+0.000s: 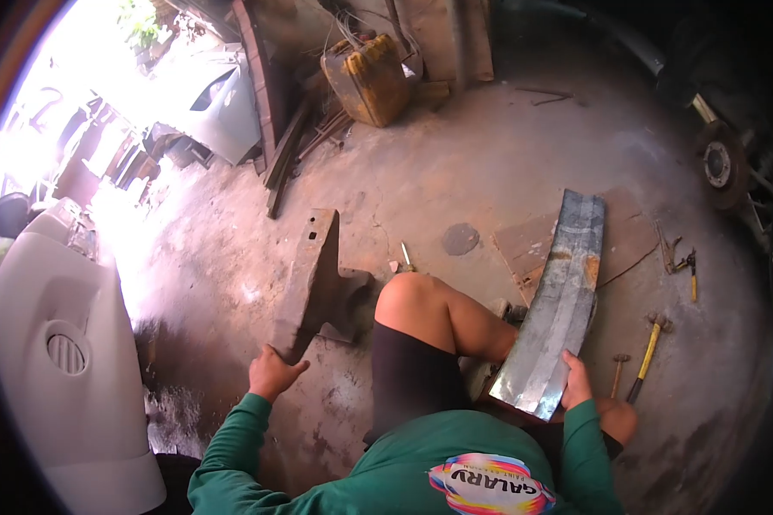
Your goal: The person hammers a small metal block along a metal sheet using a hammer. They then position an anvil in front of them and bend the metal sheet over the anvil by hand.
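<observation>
Wearing green shirt point(386, 459) along the bottom centre. Grasping metal strip point(556, 300) by its lower right edge with right hand point(575, 379), right of centre, long axis slanting up and slightly rightward, well apart from anvil point(307, 279) left of centre. Touching anvil's near end with left hand point(272, 375), thumb out, grip impossible to tell. Visible at upper centre: yellow jerrycan point(372, 90), contents hidden

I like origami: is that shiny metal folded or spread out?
Spread out: the metal strip stretches long and open, right hand at its edge.

Has anvil point(311, 270) at left, metal sheet point(556, 305) at right, hammers point(648, 354) farther right, bumper point(73, 412) far left, jerrycan point(367, 83) ahead.
</observation>
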